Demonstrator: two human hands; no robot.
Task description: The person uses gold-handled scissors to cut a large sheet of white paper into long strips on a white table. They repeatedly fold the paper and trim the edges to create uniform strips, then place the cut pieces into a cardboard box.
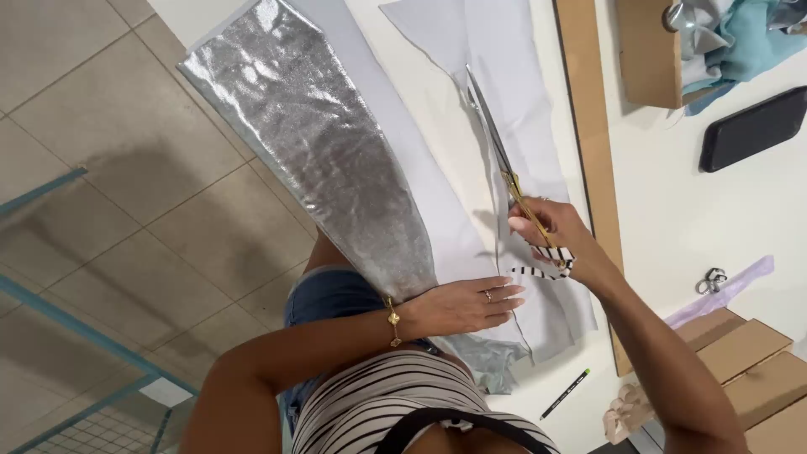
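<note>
Scissors [496,143], gold-handled, gripped in my right hand [559,240] at frame centre; blades run up the frame along the pale grey fabric [504,50], long axis near vertical. My left hand [466,304] lies flat, fingers unclenched, pressing the cloth beside the silver metallic fabric [311,143]. Black pen [565,393] lower right; dark phone [752,128] upper right. Cardboard box [651,50], upper right, contains teal cloth [752,38].

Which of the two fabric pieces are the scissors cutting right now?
The matte pale grey fabric on the white table; the scissors run along it. The shiny silver metallic fabric hangs off the table edge, uncut.
</note>
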